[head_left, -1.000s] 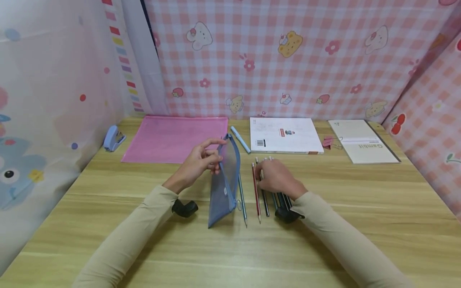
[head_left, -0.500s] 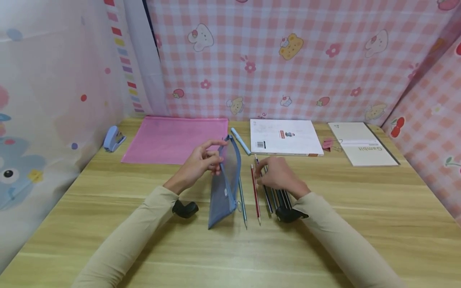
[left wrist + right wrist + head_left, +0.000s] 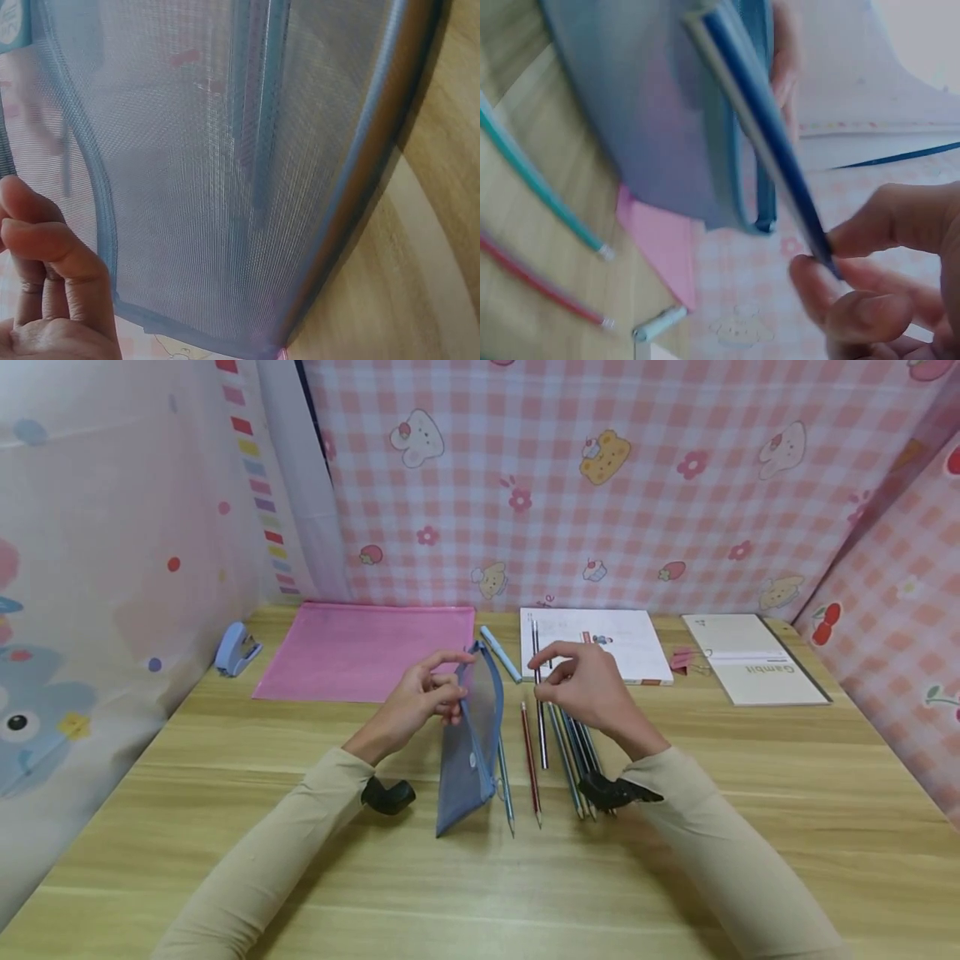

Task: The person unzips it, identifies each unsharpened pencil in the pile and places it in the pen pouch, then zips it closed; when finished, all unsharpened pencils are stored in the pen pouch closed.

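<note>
My left hand point(image 3: 420, 697) pinches the top edge of a blue mesh pencil pouch point(image 3: 470, 747), holding it upright on the wooden table point(image 3: 225, 793). The left wrist view is filled by the pouch's mesh point(image 3: 225, 165) with my fingers point(image 3: 52, 262) at its edge. My right hand point(image 3: 581, 685) pinches a dark striped pencil point(image 3: 538, 693) and holds it lifted off the table just right of the pouch. In the right wrist view that pencil point(image 3: 765, 142) runs from my fingertips point(image 3: 855, 292) toward the pouch point(image 3: 652, 112). A teal pencil point(image 3: 504, 781), a red pencil point(image 3: 531, 760) and several more pencils point(image 3: 577, 752) lie beside the pouch.
A pink folder point(image 3: 363, 647) lies at the back left with a blue stapler point(image 3: 236, 647) beside it. A light blue pen point(image 3: 500, 652), a white book point(image 3: 600, 643), pink clips point(image 3: 686, 658) and a cream notebook point(image 3: 753, 668) lie along the back. Patterned curtains wall the table.
My right hand has risen off the row of pencils with one dark pencil pinched and lifted toward the back. The left hand and the pouch have stayed put.
</note>
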A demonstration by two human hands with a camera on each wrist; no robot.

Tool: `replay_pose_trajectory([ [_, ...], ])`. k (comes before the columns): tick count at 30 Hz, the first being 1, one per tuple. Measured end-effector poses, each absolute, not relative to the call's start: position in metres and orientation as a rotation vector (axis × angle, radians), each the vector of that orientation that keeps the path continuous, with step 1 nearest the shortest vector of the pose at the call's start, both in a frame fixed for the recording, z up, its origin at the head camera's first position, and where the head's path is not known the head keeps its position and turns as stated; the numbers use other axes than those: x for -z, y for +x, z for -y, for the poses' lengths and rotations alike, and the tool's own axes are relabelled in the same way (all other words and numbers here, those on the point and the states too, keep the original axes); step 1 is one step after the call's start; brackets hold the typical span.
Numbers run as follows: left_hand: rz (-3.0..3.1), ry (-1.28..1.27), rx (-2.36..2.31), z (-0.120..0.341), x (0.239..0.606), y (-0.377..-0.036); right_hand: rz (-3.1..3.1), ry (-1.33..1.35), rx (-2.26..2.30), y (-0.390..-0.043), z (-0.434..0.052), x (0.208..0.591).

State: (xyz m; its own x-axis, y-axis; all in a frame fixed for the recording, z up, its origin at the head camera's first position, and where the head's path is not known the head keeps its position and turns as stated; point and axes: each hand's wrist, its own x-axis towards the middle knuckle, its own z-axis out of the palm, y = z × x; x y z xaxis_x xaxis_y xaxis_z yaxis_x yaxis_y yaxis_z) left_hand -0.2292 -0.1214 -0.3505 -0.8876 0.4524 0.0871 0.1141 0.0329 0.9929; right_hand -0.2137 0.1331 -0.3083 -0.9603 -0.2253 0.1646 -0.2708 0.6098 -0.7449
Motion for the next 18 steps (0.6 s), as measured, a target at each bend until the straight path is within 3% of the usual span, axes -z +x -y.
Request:
replay_pose_trajectory([
  [9, -2.054, 0.592, -1.944, 0.12, 0.351, -0.229, 2.465, 0.409, -1.606, -0.215, -0.104, 0.305],
  [18, -2.066, 0.593, -1.943, 0.118, 0.352, -0.228, 2.611, 0.453, -1.461, -0.208, -0.08, 0.322],
])
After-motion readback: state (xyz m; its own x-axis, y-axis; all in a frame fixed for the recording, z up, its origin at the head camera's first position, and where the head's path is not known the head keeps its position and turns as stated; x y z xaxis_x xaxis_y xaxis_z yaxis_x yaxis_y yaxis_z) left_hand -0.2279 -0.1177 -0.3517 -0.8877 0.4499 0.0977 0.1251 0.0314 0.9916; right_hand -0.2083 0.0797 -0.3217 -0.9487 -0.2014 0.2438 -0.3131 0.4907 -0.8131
